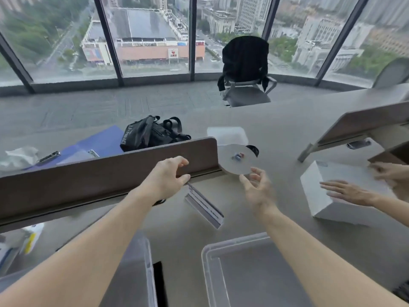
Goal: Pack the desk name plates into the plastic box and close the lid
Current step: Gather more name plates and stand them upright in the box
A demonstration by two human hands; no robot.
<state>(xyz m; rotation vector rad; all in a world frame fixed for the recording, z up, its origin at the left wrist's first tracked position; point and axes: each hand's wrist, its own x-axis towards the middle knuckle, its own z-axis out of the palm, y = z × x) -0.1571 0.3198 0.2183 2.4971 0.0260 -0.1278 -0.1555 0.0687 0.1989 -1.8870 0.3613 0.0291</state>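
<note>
A clear acrylic desk name plate [204, 206] lies tilted on the grey desk between my two hands. My left hand [169, 177] hovers just above its upper end, fingers curled and apart, holding nothing. My right hand [256, 188] is open to the right of the plate, palm turned inward, also with nothing in it. The clear plastic box [205, 258] stands open at the near edge, below my right forearm. Its clear lid [143, 262] lies to the left, partly under my left forearm.
A brown desk divider [99, 176] runs across behind my left hand. A round clear container [236, 159] sits at its right end. Another person's hands [349, 191] rest on a white box [327, 196] at right. A black bag [150, 134] and blue folder [104, 140] lie beyond the divider.
</note>
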